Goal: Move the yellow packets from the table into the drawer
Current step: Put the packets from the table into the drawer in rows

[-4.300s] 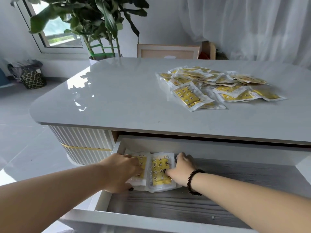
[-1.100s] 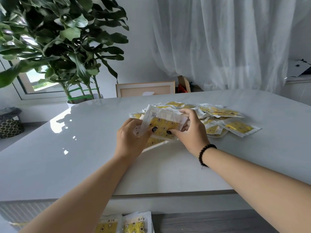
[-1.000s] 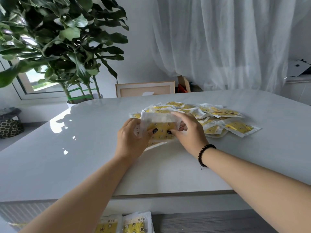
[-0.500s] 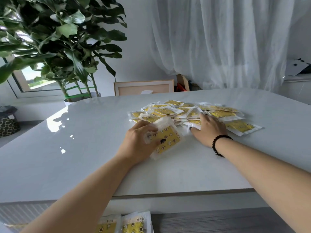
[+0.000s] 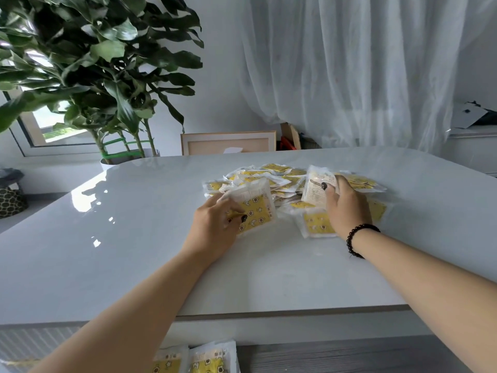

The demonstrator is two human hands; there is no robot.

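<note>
A heap of yellow packets (image 5: 279, 179) lies on the white table (image 5: 134, 238), right of its middle. My left hand (image 5: 215, 227) grips a small stack of yellow packets (image 5: 255, 211) at the heap's near left edge. My right hand (image 5: 347, 208), with a black bead bracelet, holds one packet (image 5: 314, 189) tilted up, its pale printed back toward me. Another yellow packet (image 5: 317, 224) lies flat under that hand. Below the table edge, the open drawer (image 5: 336, 356) holds two yellow packets (image 5: 207, 359) at its left end.
A large potted plant (image 5: 94, 63) stands behind the table's far left corner. A wooden frame (image 5: 228, 142) leans behind the far edge. White curtains (image 5: 349, 63) hang at the back. A patterned bag (image 5: 10, 197) sits on the floor at left.
My hands split apart: the left kept the stack of packets, the right reached to the heap's right side and lifted one packet on edge. Earlier, both hands were arranging packets in the drawer.
</note>
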